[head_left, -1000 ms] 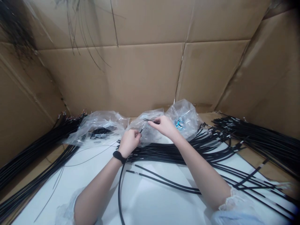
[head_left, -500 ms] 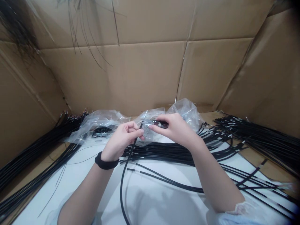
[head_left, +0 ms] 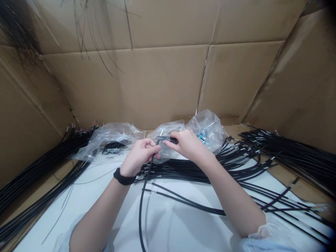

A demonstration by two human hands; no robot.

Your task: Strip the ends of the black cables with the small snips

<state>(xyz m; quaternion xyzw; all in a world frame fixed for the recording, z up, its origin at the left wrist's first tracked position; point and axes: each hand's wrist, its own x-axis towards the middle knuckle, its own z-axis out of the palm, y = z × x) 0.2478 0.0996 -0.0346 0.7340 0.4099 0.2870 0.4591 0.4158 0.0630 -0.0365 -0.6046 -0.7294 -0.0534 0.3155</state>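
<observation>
Cable (head_left: 143, 196), thin, black, smooth, pinched in left hand (head_left: 139, 157); small dark tubular fitting (head_left: 168, 139) gripped in right hand (head_left: 187, 145).

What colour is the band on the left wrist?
Plain black: the wristband sits just below the left hand; the head view shows it clearly.

The flat white tabletop (head_left: 170, 227) fills the bottom of the frame. A brown cardboard sheet (head_left: 304, 190) peeks out at its left and right edges. A thick bunch of black cables (head_left: 183, 171) lies across the middle. A left pile of black cables (head_left: 39, 182) and a right pile of black cables (head_left: 296, 154) lie at the sides. Behind the middle bunch sit a wide clear plastic bag (head_left: 110, 140), a small clear plastic bag (head_left: 168, 129) and a round clear plastic bag (head_left: 208, 127). A few loose black cables (head_left: 189, 203) lie just below the bunch. One long black cable (head_left: 140, 217) curves down to the bottom edge. A thin dark wire (head_left: 60, 206) lies at the lower left.
</observation>
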